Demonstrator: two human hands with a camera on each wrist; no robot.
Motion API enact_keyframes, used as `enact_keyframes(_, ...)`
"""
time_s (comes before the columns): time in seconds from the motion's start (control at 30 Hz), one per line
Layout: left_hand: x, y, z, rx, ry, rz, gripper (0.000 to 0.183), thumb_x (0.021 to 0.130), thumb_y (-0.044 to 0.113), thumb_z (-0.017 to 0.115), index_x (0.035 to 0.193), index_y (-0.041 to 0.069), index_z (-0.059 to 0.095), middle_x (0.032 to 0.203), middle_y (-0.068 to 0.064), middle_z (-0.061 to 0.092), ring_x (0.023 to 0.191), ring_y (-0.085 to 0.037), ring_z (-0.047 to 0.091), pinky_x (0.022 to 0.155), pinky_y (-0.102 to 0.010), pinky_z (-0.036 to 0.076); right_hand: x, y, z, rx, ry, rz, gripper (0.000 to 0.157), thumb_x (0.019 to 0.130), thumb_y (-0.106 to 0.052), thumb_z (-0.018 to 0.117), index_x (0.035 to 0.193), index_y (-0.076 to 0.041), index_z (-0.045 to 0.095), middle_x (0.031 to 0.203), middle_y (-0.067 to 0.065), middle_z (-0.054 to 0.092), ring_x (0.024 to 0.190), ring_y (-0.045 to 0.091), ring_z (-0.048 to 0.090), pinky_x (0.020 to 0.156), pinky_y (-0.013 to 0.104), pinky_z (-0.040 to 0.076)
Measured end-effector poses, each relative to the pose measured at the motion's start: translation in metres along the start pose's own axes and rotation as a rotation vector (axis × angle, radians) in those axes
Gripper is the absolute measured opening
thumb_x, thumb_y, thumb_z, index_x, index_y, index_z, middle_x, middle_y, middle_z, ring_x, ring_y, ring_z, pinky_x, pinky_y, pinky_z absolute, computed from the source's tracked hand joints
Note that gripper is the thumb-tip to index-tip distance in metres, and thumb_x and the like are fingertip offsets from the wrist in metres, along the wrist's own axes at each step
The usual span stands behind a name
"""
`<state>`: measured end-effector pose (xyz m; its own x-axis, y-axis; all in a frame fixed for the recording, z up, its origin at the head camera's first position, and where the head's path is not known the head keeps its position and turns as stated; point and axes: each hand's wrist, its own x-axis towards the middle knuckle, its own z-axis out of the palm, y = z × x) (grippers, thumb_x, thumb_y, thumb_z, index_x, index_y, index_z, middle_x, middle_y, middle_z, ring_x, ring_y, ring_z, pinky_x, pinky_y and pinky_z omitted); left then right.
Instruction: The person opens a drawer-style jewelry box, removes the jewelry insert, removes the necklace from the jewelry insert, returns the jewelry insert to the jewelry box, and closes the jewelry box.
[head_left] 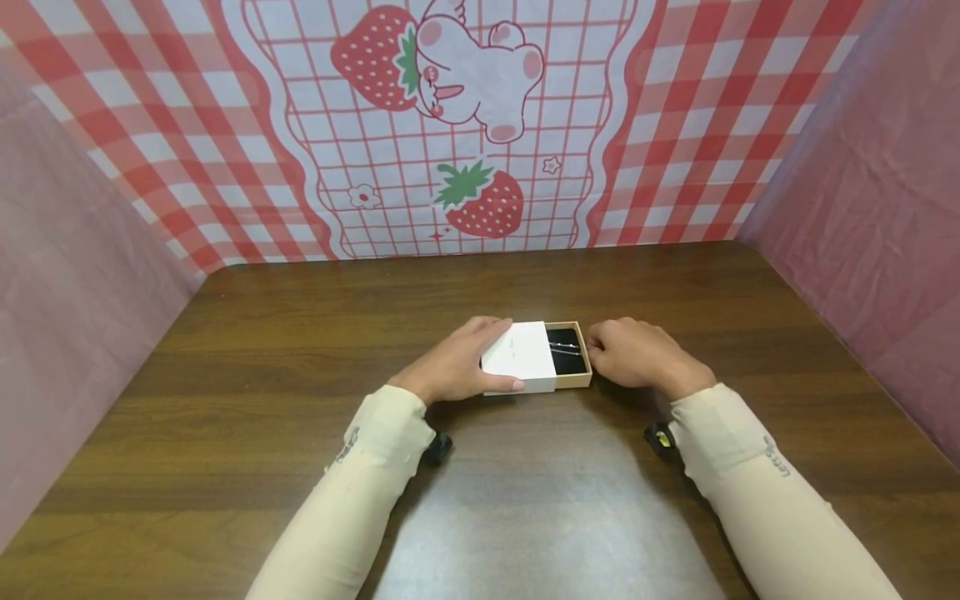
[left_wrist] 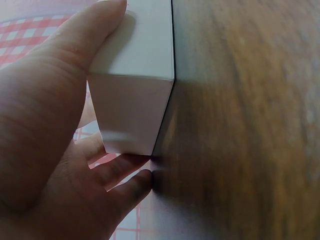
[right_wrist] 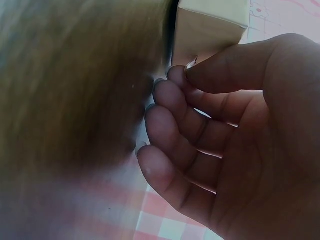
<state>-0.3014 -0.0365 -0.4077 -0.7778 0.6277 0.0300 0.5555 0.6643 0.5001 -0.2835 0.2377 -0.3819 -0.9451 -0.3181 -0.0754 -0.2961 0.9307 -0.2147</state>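
A white sleeve box [head_left: 527, 350] lies on the wooden table, its shallow tan inner tray [head_left: 583, 379] sticking partway out on the right. On the tray's black lining lies a thin silver chain necklace [head_left: 564, 349], partly hidden under the sleeve. My left hand [head_left: 457, 358] grips the white sleeve from the left, thumb along the near side and fingers around the far side. At the tray's right end, my right hand [head_left: 637, 354] has curled fingers. Its thumb and index finger pinch close against the tray's end wall [right_wrist: 200, 37]; the pinched part is mostly hidden by the fingertips.
The brown table [head_left: 300, 350] extends around the box on all sides. Behind it hangs a red-and-white checked cloth [head_left: 652, 150] with strawberry prints. Pink cloth walls [head_left: 862, 208] stand at left and right. Dark wrist cameras [head_left: 660, 438] sit under both cuffs.
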Motion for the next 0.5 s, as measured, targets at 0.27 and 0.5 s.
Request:
enact_keyframes(0.27,0.0001,-0.0004,0.0001,-0.004,-0.003,-0.009,0.099,0.083,0.054,0.077,0.158,0.01,0.03,0.155,-0.009,0.036,0.136,-0.021,0.04,0.112,-0.038,0.034,0.0004,0.0005,-0.0003,0.004,-0.009,0.0,0.016,0.094,-0.019,0.057,0.08,-0.015,0.064,0.072,0.001,0.057,0.068,0.021,0.053,0.061,0.041,0.042)
enact_keyframes(0.5,-0.0001,-0.0002,-0.0006,-0.004,-0.007,-0.018,0.099,0.083,0.055,0.076,0.159,0.011,0.029,0.156,-0.008,0.035,0.136,-0.021,0.041,0.112,-0.039,0.035,0.0002,0.0018,-0.0007,0.014,-0.013,0.006,0.015,0.093,-0.019,0.056,0.081,-0.014,0.064,0.072,0.002,0.055,0.068,0.021,0.052,0.061,0.04,0.041)
